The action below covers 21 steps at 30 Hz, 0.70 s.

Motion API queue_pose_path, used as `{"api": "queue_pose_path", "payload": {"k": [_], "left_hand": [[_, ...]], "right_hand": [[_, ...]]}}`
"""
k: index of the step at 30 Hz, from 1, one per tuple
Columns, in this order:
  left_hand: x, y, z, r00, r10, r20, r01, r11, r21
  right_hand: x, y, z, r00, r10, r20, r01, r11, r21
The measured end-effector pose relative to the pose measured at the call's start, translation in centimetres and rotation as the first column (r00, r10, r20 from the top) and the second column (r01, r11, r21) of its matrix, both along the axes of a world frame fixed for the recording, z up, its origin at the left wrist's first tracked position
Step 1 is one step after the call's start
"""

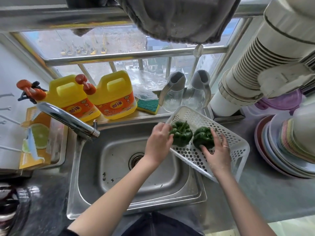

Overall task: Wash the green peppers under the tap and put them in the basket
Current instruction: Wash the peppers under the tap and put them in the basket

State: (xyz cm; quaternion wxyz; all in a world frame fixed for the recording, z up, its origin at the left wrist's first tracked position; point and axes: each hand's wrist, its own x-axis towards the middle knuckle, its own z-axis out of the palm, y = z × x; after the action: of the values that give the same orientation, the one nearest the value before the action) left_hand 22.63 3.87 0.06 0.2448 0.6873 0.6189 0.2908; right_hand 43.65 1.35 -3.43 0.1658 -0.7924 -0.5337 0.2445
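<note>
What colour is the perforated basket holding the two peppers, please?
White; the basket shows best in the head view, resting across the sink's right edge with both dark green peppers inside.

peppers point(192, 137) in basket point(238, 145), right of sink point(102, 176)

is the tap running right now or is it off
Off, as far as the picture shows: no stream falls from the tap spout, and the sink basin below shows no flowing water.

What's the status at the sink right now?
Left hand on left pepper, right hand on right pepper. Both in white basket. Tap dry. Nothing blocking.
</note>
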Motion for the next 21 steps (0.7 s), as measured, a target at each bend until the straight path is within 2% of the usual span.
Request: {"api": "queue_pose_path", "payload": {"k": [2,3,4,6,7,8,10,13,16,18,21], "left_hand": [[-0.7,-0.6,-0.5,0.960,0.259,0.103,-0.252,0.965,-0.075],[-1.0,-0.7,-0.8,0.916,0.377,0.134,-0.347,0.916,-0.201],[-1.2,-0.5,-1.1,0.884,0.442,0.153,-0.367,0.858,-0.358],[-1.1,-0.4,-1.0,0.839,0.479,0.258,-0.221,0.734,-0.643],[-0.9,-0.4,-0.8,0.810,0.497,0.311,-0.143,0.682,-0.717],[-0.8,-0.5,-0.8,0.806,0.493,0.329,-0.114,0.673,-0.731],[-0.8,-0.4,-0.9,0.847,0.442,0.295,-0.139,0.720,-0.679],[-0.9,-0.1,-0.3,0.893,0.377,0.247,-0.160,0.777,-0.609],[-0.8,1.1,1.0,0.934,0.276,0.228,-0.111,0.829,-0.548],[-0.6,2.1,1.4,0.952,0.193,0.236,-0.036,0.838,-0.544],[0.3,2.5,1.7,0.953,0.095,0.287,0.082,0.832,-0.548]], "right_hand": [[-0.1,-0.3,0.4,1.000,0.019,-0.020,-0.018,0.999,0.029],[-0.2,-0.5,0.7,0.999,0.028,-0.019,-0.027,0.997,0.069],[-0.1,-0.7,1.0,1.000,0.028,0.007,-0.028,0.991,0.130],[0.3,-0.9,1.4,0.992,-0.032,0.119,-0.002,0.961,0.277],[0.7,-0.8,1.4,0.984,-0.074,0.165,0.015,0.943,0.333],[1.1,-0.7,1.3,0.977,-0.103,0.187,0.028,0.931,0.364],[1.6,-0.3,1.2,0.968,-0.120,0.221,0.037,0.938,0.346],[2.2,-0.1,1.2,0.954,-0.105,0.282,0.062,0.986,0.155],[2.6,-0.5,1.5,0.924,-0.078,0.375,0.098,0.995,-0.035],[3.2,-0.7,2.1,0.906,-0.139,0.399,0.163,0.986,-0.028],[5.7,-1.4,3.0,0.902,-0.251,0.352,0.254,0.967,0.038]]}}
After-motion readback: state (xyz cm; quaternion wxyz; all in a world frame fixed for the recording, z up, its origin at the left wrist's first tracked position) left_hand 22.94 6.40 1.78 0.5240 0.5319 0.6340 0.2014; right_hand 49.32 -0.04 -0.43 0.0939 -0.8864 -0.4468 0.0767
